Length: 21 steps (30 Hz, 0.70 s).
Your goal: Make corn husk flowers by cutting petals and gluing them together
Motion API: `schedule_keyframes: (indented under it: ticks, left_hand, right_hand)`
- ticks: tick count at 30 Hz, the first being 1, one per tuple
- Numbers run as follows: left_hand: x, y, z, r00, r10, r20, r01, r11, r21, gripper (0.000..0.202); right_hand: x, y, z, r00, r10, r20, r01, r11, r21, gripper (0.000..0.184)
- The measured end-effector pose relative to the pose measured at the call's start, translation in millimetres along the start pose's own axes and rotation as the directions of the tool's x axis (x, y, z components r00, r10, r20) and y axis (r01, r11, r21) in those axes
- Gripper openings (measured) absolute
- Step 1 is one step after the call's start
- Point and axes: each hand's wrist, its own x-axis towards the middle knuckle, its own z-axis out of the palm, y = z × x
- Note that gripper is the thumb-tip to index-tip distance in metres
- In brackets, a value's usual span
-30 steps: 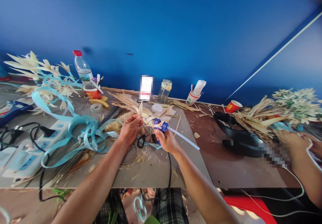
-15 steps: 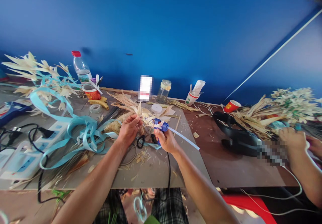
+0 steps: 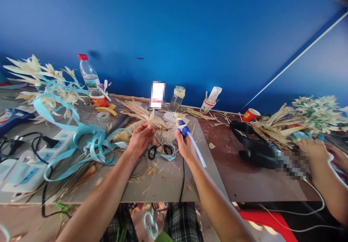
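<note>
My left hand (image 3: 141, 137) pinches a small pale flower (image 3: 151, 118) that looks made of dried husk, petals pointing up. In my right hand (image 3: 185, 143) is a blue hot glue gun (image 3: 185, 128), with a long translucent glue stick (image 3: 198, 151) jutting from its back. The gun's nozzle is hard to make out against the pale scraps behind it. Black-handled scissors (image 3: 152, 152) lie on the table between my hands, their blades toward the husk pile (image 3: 138, 113).
Light-blue ribbon (image 3: 94, 140) and a white power strip (image 3: 29, 175) lie at left. A bottle (image 3: 89, 76), a glass jar (image 3: 178, 98) and paper cups (image 3: 208, 106) stand along the wall. At right are a black bag-like object (image 3: 257, 147) and another person's hands (image 3: 315, 151).
My right hand has moved right with the glue gun, away from my left hand, and the glue stick tilts more steeply down. The scissors show more fully. My left hand stays nearly still.
</note>
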Motion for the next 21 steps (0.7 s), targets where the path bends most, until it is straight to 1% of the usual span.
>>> schedule_keyframes:
  ticks: [2,4,6,8,10,13,17,21]
  left_hand:
    - [0,0,0.9,1.0,-0.005,-0.009,0.005,1.0,-0.005,0.031]
    - [-1,1,2.1,1.0,-0.01,-0.016,0.01,1.0,-0.005,0.032]
    - [-2,1,3.3,1.0,-0.014,-0.011,0.014,1.0,-0.003,0.033]
    - [-3,1,4.1,1.0,-0.019,0.003,0.019,1.0,-0.006,0.032]
    - [-4,1,4.4,0.999,-0.028,0.017,0.028,1.0,-0.01,0.031]
    - [-4,1,4.5,0.998,-0.039,0.044,0.04,0.999,-0.009,0.03]
    - [-5,0,4.9,0.996,-0.051,0.074,0.052,0.999,-0.009,0.028]
    - [-6,0,5.1,0.994,-0.039,0.103,0.04,0.999,-0.012,0.027]
  right_hand:
    - [7,5,-5,0.996,-0.015,-0.088,0.001,0.988,-0.154,0.035]
    - [15,12,-10,0.99,0.015,-0.138,-0.053,0.96,-0.276,0.032]
    - [21,18,-14,0.973,0.127,-0.19,-0.19,0.911,-0.365,0.031]
    - [25,23,-17,0.939,0.261,-0.225,-0.336,0.841,-0.424,0.033]
    - [27,27,-19,0.91,0.348,-0.227,-0.415,0.784,-0.461,0.038]
    - [27,35,-21,0.896,0.398,-0.196,-0.441,0.752,-0.49,0.046]
    - [29,43,-21,0.871,0.456,-0.184,-0.479,0.701,-0.528,0.047]
    - [30,46,-22,0.866,0.458,-0.202,-0.481,0.65,-0.588,0.047]
